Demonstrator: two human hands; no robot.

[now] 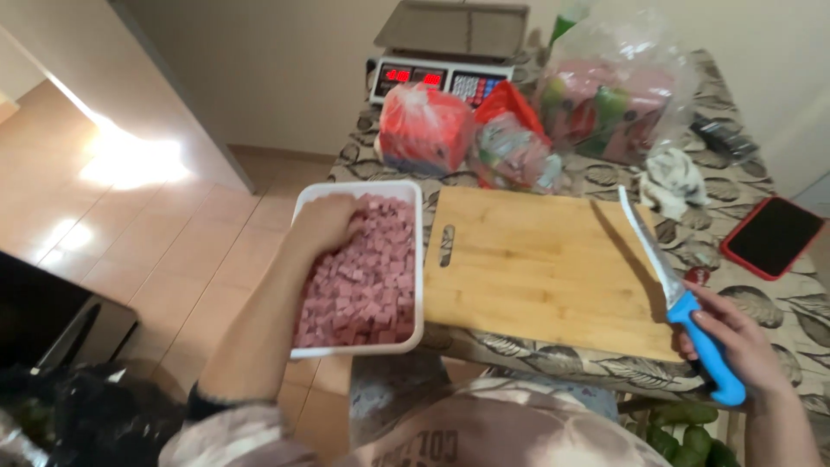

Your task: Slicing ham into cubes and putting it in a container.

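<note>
My left hand (327, 223) rests on a heap of small pink meat cubes (367, 285), its fingers curled into them at the far left corner of a white rectangular tray (418, 259). My right hand (735, 342) grips the blue handle of a long thin-bladed knife (657, 259), whose blade points away over the right edge of a bare wooden cutting board (540, 268). The tray stands against the board's left side and overhangs the table's edge.
Behind the board lie several plastic bags (428, 130) of red and green goods and a clear bag (618, 91). A digital scale (445, 52) stands at the back. A phone in a red case (772, 235) and a crumpled cloth (673, 177) lie at right. Tiled floor (173, 225) is at left.
</note>
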